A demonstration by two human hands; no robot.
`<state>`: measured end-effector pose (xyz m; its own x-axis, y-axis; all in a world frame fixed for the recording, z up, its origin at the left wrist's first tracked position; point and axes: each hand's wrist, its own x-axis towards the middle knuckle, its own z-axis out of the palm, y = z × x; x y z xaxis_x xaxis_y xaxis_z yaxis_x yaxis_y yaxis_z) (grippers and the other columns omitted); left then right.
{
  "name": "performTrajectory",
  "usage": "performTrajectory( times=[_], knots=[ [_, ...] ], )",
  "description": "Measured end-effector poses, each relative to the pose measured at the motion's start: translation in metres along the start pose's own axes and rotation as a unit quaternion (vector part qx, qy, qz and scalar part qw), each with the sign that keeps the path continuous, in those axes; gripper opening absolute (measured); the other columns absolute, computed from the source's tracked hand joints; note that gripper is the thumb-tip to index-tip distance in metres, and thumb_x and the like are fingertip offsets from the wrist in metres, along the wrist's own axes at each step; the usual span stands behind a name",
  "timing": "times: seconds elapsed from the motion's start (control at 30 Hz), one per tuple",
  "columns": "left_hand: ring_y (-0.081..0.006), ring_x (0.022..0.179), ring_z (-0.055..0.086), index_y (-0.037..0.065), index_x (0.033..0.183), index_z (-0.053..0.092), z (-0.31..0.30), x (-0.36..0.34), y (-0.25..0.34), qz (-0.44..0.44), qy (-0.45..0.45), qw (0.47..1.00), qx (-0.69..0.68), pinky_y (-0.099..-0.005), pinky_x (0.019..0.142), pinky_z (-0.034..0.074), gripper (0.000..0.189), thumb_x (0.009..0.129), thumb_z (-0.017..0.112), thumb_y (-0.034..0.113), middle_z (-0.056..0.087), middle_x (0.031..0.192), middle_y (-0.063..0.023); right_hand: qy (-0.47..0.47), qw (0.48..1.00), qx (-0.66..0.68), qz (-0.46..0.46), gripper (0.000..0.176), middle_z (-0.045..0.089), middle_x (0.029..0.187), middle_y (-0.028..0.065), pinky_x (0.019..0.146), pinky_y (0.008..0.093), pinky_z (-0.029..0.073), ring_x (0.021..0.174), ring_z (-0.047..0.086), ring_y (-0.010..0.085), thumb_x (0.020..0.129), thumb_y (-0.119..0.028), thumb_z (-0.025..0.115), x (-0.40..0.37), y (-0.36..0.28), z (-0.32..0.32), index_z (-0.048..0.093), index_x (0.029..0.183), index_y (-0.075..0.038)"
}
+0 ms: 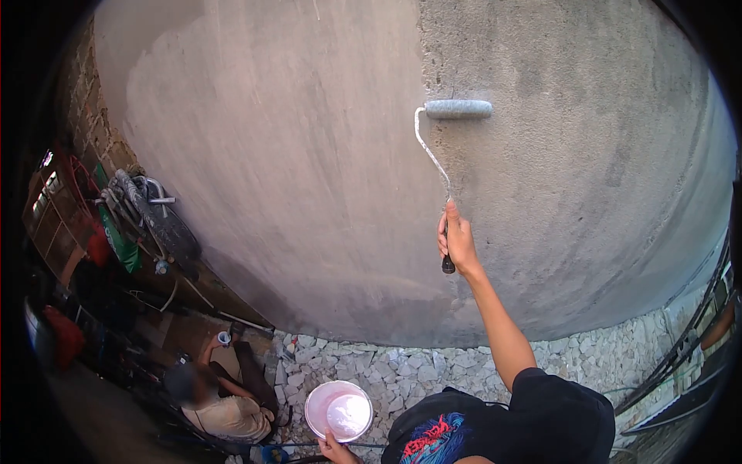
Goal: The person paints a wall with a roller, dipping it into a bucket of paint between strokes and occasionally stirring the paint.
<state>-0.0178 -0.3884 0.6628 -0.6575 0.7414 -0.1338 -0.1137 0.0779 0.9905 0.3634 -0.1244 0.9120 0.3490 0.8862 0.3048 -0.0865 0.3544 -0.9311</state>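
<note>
My right hand is closed round the black handle of a paint roller, arm stretched up and forward. The pale, wet-looking roller sleeve lies against or very close to the grey wall; its white bent frame runs down to my fist. Low in the view, my left hand grips the near rim of a white bucket. White liquid shows at the bottom of the bucket. To the roller's left the wall looks smoother; to its right it is rougher and pitted.
Broken stone rubble covers the ground along the wall's foot. At lower left a seated person holds a small cup. Hoses and a dark tyre-like object hang at left. Dark cables run along the right side.
</note>
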Motion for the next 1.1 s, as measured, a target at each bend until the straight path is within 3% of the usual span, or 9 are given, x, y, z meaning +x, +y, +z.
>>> performTrajectory(
  times=[0.23,0.33,0.53,0.6,0.73,0.87,1.1],
  knots=[
    [-0.0194,0.086,0.053,-0.004,0.115,0.054,0.012,-0.004,0.007,0.004,-0.009,1.0,-0.002,-0.0321,0.074,0.043,0.034,0.094,0.05,0.022,0.059,0.099,-0.0101,0.015,0.998,-0.016,0.063,0.059,0.036,0.046,0.0001,0.031,0.024,0.032,0.033,0.035,0.0087,0.093,-0.061,0.034,-0.051,0.139,-0.045,0.039,0.068,-0.008],
    [-0.0192,0.086,0.052,-0.004,0.115,0.054,0.007,0.003,-0.004,0.004,-0.005,1.0,0.017,-0.0324,0.074,0.043,0.035,0.094,0.05,0.024,0.058,0.099,-0.0104,0.028,0.994,0.0,0.101,0.059,0.036,0.046,0.0001,0.031,0.0245,0.032,0.033,0.036,0.0089,0.093,-0.061,0.034,-0.081,0.16,-0.047,0.04,0.067,-0.008],
    [-0.0191,0.088,0.052,0.001,0.12,0.053,-0.009,0.026,-0.041,0.006,-0.029,0.997,0.069,-0.0338,0.075,0.043,0.035,0.094,0.05,0.026,0.059,0.103,-0.0118,0.03,0.993,0.027,0.115,0.059,0.036,0.046,0.0,0.031,0.0251,0.032,0.033,0.035,0.0091,0.094,-0.061,0.034,-0.071,0.128,-0.033,0.04,0.067,-0.009],
    [-0.0072,0.065,0.059,0.005,0.102,0.054,0.017,0.013,-0.003,-0.031,0.002,0.993,-0.114,-0.0185,0.046,0.039,0.019,0.093,0.054,0.022,0.063,0.086,-0.0029,0.026,0.994,0.03,0.103,0.059,0.036,0.046,0.0,0.031,0.0252,0.032,0.033,0.035,0.009,0.094,-0.061,0.034,-0.054,0.1,-0.026,0.04,0.067,-0.009],
    [-0.0099,0.07,0.06,0.005,0.102,0.053,0.02,0.005,0.002,-0.024,-0.006,0.992,-0.122,-0.0211,0.052,0.044,0.019,0.093,0.053,0.023,0.062,0.088,-0.0046,0.028,0.996,0.041,0.076,0.057,0.036,0.046,-0.0007,0.032,0.0241,0.032,0.034,0.035,0.0081,0.094,-0.06,0.034,-0.039,0.037,-0.014,0.04,0.068,-0.009],
    [-0.0137,0.079,0.061,0.004,0.1,0.053,0.023,0.001,0.001,-0.05,-0.012,0.994,-0.098,-0.026,0.062,0.049,0.021,0.093,0.052,0.024,0.062,0.093,-0.0068,0.044,0.998,0.016,0.042,0.056,0.036,0.046,-0.0011,0.032,0.0233,0.032,0.034,0.035,0.0077,0.095,-0.058,0.035,-0.038,0.016,-0.018,0.04,0.069,-0.009],
    [-0.0129,0.078,0.059,0.005,0.095,0.052,0.04,-0.003,0.008,-0.058,-0.017,0.993,-0.105,-0.0257,0.063,0.047,0.022,0.092,0.056,0.026,0.059,0.092,-0.0055,0.035,0.998,-0.041,0.039,0.057,0.038,0.045,-0.0005,0.032,0.0241,0.032,0.034,0.037,0.0083,0.095,-0.057,0.036,-0.052,0.081,-0.063,0.041,0.066,-0.008]
  ],
)
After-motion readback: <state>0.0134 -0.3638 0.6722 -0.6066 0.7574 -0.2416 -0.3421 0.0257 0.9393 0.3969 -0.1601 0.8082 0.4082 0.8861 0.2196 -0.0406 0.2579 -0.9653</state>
